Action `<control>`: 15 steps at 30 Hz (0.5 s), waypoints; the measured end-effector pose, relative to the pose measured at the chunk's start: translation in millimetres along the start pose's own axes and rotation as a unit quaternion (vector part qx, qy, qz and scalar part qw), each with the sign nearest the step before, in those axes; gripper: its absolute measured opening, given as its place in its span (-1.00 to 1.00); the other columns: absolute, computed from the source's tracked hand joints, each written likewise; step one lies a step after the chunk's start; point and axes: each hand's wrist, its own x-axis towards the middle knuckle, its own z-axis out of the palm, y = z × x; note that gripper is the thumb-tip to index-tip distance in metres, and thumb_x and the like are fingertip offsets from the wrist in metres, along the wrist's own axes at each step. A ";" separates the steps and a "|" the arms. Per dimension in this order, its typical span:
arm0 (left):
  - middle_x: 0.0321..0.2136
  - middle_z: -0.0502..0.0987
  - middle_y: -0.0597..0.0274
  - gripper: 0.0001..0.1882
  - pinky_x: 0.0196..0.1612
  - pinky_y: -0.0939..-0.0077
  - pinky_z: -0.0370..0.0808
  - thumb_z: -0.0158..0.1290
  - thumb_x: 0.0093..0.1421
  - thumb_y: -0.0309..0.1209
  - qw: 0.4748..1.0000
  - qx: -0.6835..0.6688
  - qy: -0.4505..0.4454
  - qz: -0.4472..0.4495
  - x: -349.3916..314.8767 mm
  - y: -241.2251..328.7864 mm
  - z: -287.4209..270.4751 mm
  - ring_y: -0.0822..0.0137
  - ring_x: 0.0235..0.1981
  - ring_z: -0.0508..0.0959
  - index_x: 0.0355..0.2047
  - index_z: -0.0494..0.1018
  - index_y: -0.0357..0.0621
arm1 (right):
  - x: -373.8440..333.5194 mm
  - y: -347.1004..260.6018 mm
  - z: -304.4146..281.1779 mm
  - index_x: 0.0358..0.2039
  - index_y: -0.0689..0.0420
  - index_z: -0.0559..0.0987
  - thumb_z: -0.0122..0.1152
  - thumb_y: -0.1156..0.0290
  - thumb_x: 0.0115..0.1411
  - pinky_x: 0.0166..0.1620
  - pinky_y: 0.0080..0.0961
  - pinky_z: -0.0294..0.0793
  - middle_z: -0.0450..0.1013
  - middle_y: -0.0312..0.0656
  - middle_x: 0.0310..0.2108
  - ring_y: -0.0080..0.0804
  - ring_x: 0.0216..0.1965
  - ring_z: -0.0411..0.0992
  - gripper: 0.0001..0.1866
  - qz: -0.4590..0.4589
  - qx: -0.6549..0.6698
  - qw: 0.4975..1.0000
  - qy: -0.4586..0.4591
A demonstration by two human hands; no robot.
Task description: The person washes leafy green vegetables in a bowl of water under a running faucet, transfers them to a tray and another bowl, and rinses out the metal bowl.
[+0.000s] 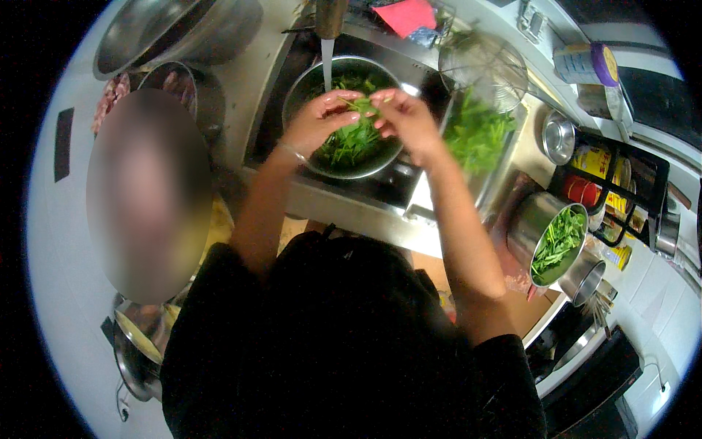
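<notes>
Both hands are over a round metal bowl [292,91] in the dark sink basin. Wet leafy greens [351,150] fill the bowl. Between the thumb and fingers of my left hand [316,126] is a thin green stem with leaves [358,104]. My right hand [413,126] pinches the other end of this sprig, the fingertips of the two hands close together. Just beyond my left hand, a tap [329,44] points down over the bowl. A loose heap of bright greens [475,132], slightly blurred, lies right of the sink near my right wrist.
A wire strainer [482,62] sits behind the heap. At right stand a steel pot of cut greens [559,245], a small metal bowl [558,137] and a rack [632,175] of jars and cans. Large metal bowls [146,36] and raw meat [112,99] are at far left.
</notes>
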 end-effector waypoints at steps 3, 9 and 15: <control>-0.27 0.49 0.30 -0.68 -0.10 0.58 0.35 0.10 0.04 -0.46 0.997 0.055 0.033 0.037 5.6 -14.5 -3.1 0.44 -0.21 0.44 -0.16 0.37 -0.23 | -6.0 -4.4 5.4 -0.18 0.18 0.43 0.14 0.41 0.08 -0.55 -0.68 0.38 0.43 -0.23 -0.44 -0.57 -0.52 0.40 -0.72 0.039 0.051 0.998 0.014; -0.29 0.49 0.24 -0.69 -0.13 0.55 0.36 0.13 0.01 -0.42 0.974 0.203 0.088 0.049 -1.3 -18.7 -19.3 0.43 -0.24 0.45 -0.21 0.41 -0.20 | -5.2 -26.4 -22.5 -0.18 0.22 0.41 0.11 0.51 0.06 -0.53 -0.65 0.42 0.44 -0.21 -0.44 -0.52 -0.52 0.42 -0.73 -0.005 -0.115 0.992 -0.043; -0.17 0.43 0.10 -0.59 -0.04 0.42 0.31 0.13 0.03 -0.25 0.944 0.310 0.109 -0.007 11.2 -66.3 -43.8 0.26 -0.13 0.40 -0.13 0.39 -0.14 | 27.3 -76.6 -82.3 -0.03 0.23 0.38 -0.04 0.59 0.13 -0.37 -0.56 0.48 0.42 -0.07 -0.22 -0.46 -0.42 0.46 -0.66 -0.215 0.025 0.961 0.171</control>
